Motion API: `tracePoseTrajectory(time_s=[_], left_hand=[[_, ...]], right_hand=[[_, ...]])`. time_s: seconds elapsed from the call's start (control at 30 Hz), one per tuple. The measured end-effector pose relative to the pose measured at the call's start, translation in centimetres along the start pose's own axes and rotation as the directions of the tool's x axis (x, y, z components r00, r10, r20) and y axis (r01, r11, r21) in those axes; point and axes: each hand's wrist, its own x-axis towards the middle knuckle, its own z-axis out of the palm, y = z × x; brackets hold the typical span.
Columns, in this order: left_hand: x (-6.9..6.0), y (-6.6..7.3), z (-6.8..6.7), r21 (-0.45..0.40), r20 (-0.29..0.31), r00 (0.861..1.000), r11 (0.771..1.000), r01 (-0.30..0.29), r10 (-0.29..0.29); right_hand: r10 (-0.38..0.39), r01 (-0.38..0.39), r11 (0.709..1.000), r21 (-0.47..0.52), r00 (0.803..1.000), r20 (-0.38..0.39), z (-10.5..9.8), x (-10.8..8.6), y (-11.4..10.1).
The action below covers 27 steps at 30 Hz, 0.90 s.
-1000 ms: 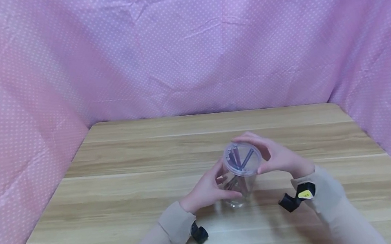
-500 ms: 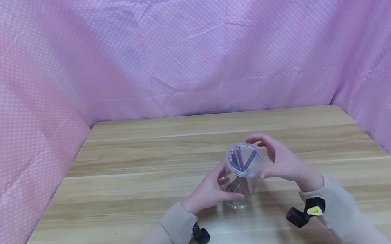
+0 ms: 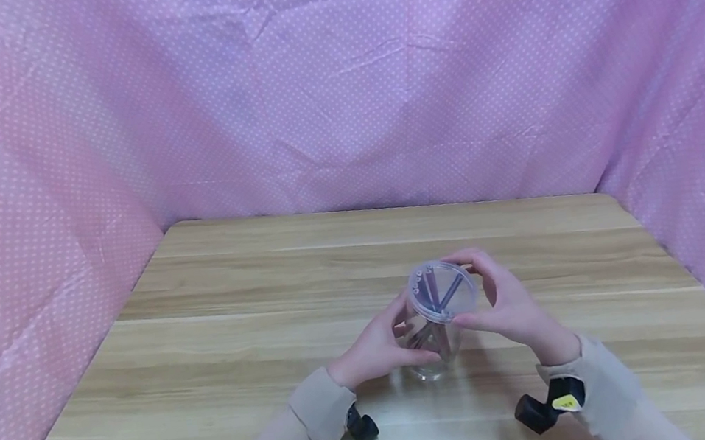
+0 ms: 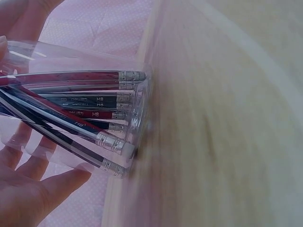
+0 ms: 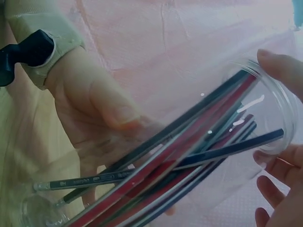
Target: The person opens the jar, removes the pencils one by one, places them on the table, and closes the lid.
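The pink dotted cloth (image 3: 335,88) is the largest thing; it hangs beyond the left hand (image 3: 379,346) and the right hand (image 3: 512,307), and also on the outer sides of them. Under both hands there is one table (image 3: 239,324) with a wood grain. Two beige sleeves, the left sleeve (image 3: 315,418) and the right sleeve (image 3: 615,390), reach to the wrists.

Next is one clear jar (image 3: 454,340), which is between the two hands: to the right of the left hand and to the left of the right hand. Its long axis goes about upright; whether its base fully rests on the table, I cannot tell for sure. The left hand holds its wall rather low, with the thumb on the near side and the fingers round the far side. The right hand is spread quite wide and grips the rim of one clear round lid (image 3: 442,290), on top of the jar. So neither hand is nearer; only the height differs.

Two black wrist cameras (image 3: 362,428) sit behind the hands, one for each. The smallest are the pencils (image 4: 85,101), dark ones and red ones, inside the jar, leaning across one another between the left thumb and fingers. Near the base I count about eight metal ends, but they overlap, so the exact number is uncertain.
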Motion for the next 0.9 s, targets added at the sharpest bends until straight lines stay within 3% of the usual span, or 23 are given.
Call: tracePoseTrajectory(time_s=[0.17,0.37,0.6,0.7,0.9], left_hand=[[-0.3,-0.1,0.0,0.0,-0.002,1.0,1.0,0.006,-0.006],[-0.5,-0.1,0.0,0.004,-0.003,1.0,1.0,-0.006,0.006],[-0.4,-0.1,-0.2,-0.004,0.0,1.0,1.0,0.006,-0.006],[-0.3,0.0,-0.2,-0.018,0.0,1.0,1.0,0.009,-0.009],[0.0,-0.3,-0.1,-0.015,0.003,1.0,1.0,0.001,-0.001]], right_hand=[[-0.069,0.058,0.993,0.103,0.992,0.104,-0.5,0.2,0.7],[-0.065,0.013,0.977,0.213,0.969,0.24,-1.2,0.8,1.4],[-0.07,-0.066,0.931,0.36,0.934,0.351,-1.6,1.5,2.1],[-0.07,-0.089,0.91,0.404,0.929,0.364,-1.7,1.5,2.6],[-0.067,-0.089,0.892,0.442,0.943,0.325,-2.1,1.0,3.2]])
